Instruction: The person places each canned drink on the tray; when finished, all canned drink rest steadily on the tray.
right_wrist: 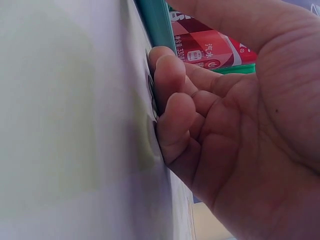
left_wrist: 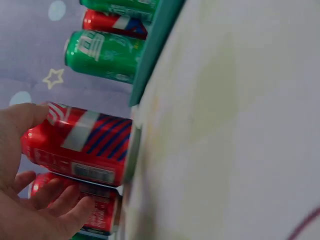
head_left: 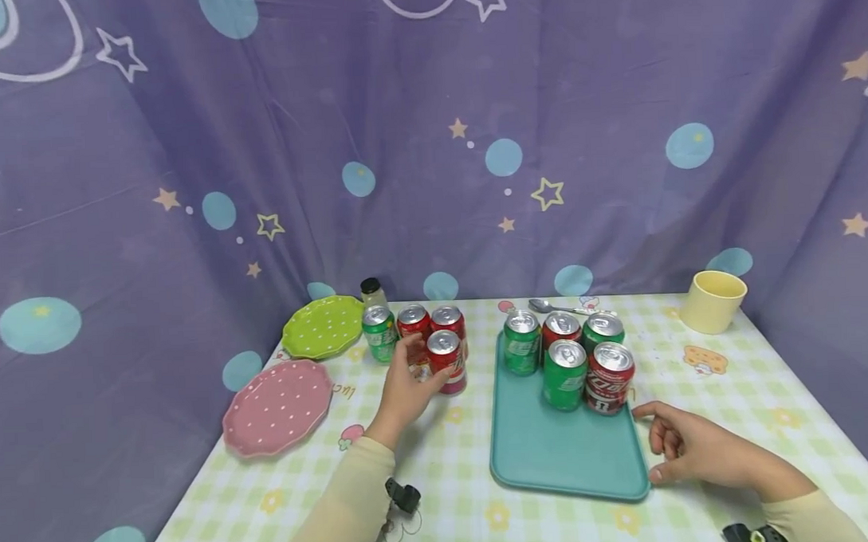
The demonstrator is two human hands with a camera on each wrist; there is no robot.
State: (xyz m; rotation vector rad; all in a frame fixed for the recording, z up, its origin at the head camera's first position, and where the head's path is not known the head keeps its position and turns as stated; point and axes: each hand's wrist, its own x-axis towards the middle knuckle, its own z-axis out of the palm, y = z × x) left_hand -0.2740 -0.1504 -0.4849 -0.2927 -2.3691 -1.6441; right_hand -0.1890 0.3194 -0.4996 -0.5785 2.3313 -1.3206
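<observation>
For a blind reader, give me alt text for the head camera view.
A left hand grips a red can on the checked table; the right hand rests beside a teal tray holding five cans.

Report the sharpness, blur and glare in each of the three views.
Head view: even, soft light, faint shadows, small glints on the can tops of the teal plastic tray. Left wrist view: the red striped drink can by the left hand is slightly smeared, and the checked tablecloth is washed out. Right wrist view: the right hand fills the frame, the cloth a pale blur.
</observation>
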